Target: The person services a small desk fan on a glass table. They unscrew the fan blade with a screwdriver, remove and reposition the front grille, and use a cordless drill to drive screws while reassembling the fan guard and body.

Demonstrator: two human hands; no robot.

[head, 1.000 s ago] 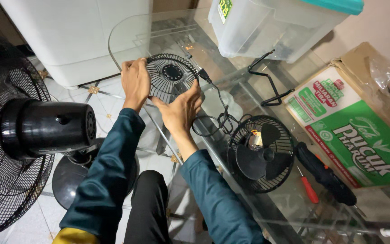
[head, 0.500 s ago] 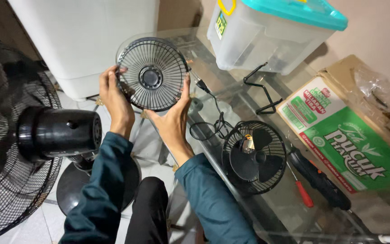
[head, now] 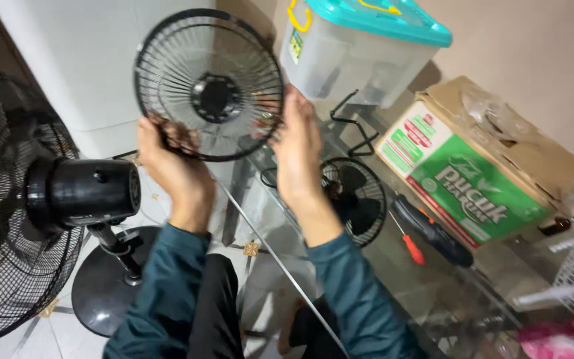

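Observation:
I hold a round black wire fan grille [head: 208, 83] up in front of me with both hands. My left hand [head: 174, 163] grips its lower left rim, fingers curled around the wires. My right hand [head: 297, 149] clasps the right rim. Below the right hand, a small black fan [head: 355, 197] with its blades and rear guard lies on the glass table [head: 446, 299].
A large black standing fan [head: 41, 199] is on the floor to the left. On the table lie a red-handled screwdriver [head: 410, 244], a black tool [head: 433, 233], a green-and-white cardboard box [head: 479, 179] and a clear bin with a teal lid [head: 360, 46]. A white appliance [head: 81, 73] stands behind.
Both hands have lifted the grille from near the table up toward the camera, and it now faces me nearly upright.

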